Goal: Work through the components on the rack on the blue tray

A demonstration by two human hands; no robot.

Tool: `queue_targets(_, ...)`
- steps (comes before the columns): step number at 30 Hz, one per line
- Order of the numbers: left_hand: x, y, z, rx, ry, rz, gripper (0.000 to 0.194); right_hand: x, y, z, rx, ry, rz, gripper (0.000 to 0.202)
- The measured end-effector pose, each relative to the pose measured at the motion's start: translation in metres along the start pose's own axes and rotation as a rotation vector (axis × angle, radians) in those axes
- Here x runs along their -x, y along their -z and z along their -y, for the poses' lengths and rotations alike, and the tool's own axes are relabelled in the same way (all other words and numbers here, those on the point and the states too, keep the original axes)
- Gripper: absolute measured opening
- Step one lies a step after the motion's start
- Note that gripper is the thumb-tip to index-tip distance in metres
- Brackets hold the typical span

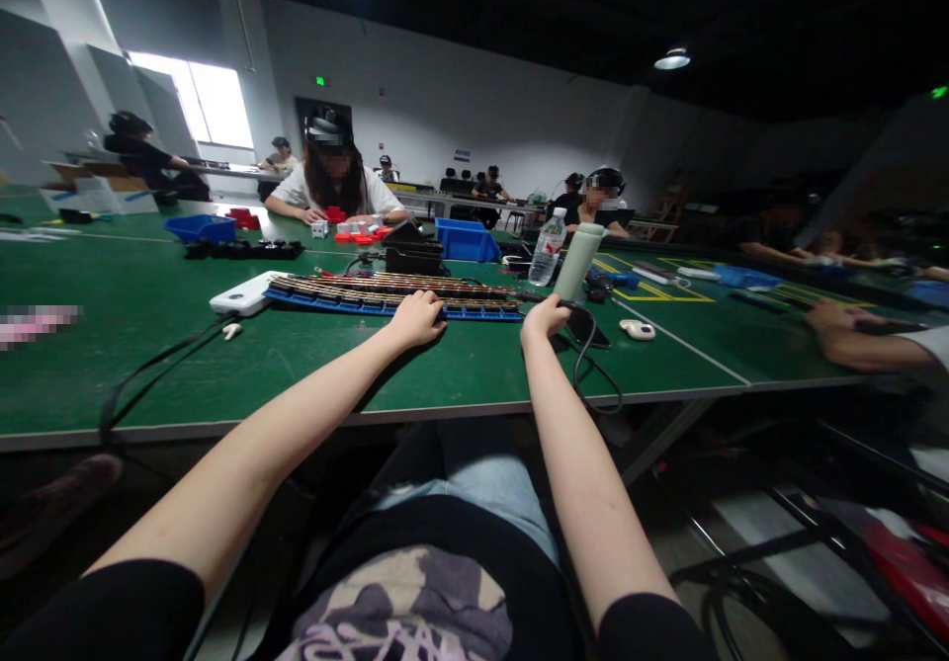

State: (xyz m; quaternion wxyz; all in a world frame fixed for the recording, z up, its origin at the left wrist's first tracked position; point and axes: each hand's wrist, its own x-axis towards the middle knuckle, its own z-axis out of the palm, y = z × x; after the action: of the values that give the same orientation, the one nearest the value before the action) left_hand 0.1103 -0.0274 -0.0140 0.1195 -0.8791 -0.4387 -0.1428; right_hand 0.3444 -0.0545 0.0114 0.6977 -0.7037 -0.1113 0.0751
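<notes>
On the green table [326,374] lies a long blue rack [333,302] with rows of thin copper-coloured and dark strips across it. My left hand [417,319] rests at the rack's front edge, right of its middle, its fingers bent over the edge; what they hold, if anything, is hidden. My right hand [545,319] is closed at the rack's right end, around a dark, cable-like thing too small to name. A black cable [593,330] loops down from beside this hand. The rack's left end overlaps a white power bank [244,293].
Behind my right hand stand a green bottle [580,261] and a water bottle [547,249]. Earbud cases, a dark phone [589,328] and an earbud [232,331] lie about. Blue bins [467,240] stand further back. People sit across and at the right.
</notes>
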Motion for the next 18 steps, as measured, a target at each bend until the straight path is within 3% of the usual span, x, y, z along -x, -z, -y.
queue_targets(18,0.0,-0.001,0.0,0.007,0.003,-0.016,0.038,-0.013,-0.006,-0.01,-0.061,0.032,0.038,0.023)
